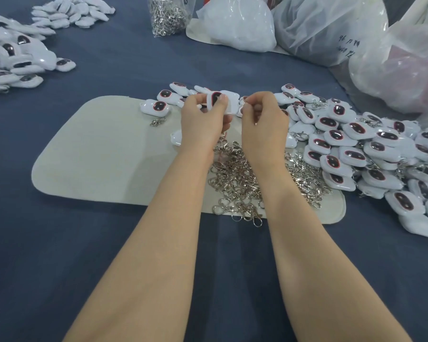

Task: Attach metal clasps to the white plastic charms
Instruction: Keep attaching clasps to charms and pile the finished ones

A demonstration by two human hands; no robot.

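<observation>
My left hand [203, 119] grips a white plastic charm [214, 99] with a dark oval face, held up above the beige mat [97, 154]. My right hand [262, 114] is right beside it, fingers curled and pinching at the charm's right edge; whatever it pinches is hidden by the fingers. A heap of loose metal clasps [242, 183] lies on the mat under both wrists. One charm with a clasp on it [156, 108] rests at the mat's far edge.
A large pile of charms [371, 154] spreads to the right. More charms are heaped at the far left [17, 60] and back left [72, 11]. A clear bag of clasps [168, 16] and several plastic bags [331, 28] stand at the back on the blue cloth.
</observation>
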